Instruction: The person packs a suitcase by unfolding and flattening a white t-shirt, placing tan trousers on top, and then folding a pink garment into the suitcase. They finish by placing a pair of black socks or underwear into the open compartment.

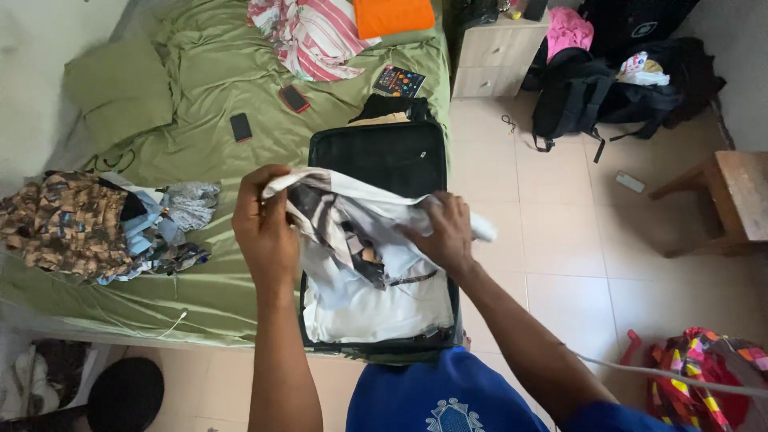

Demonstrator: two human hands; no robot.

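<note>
Both my hands hold a white and dark patterned garment [352,220] above an open black suitcase [376,152] that lies on the edge of a bed. My left hand [264,228] grips the garment's left end, bunched in the fist. My right hand [442,232] clasps its right part, with a white end sticking out to the right. Folded white clothing [384,308] lies inside the suitcase under the garment.
The bed's green sheet [208,88] carries two phones [294,98], a small booklet [398,80], a pile of patterned clothes [72,224] and striped cloth [316,36]. A bedside cabinet [496,52], black backpacks [584,92], a wooden stool [732,196] and a colourful bag [704,376] stand on the tiled floor.
</note>
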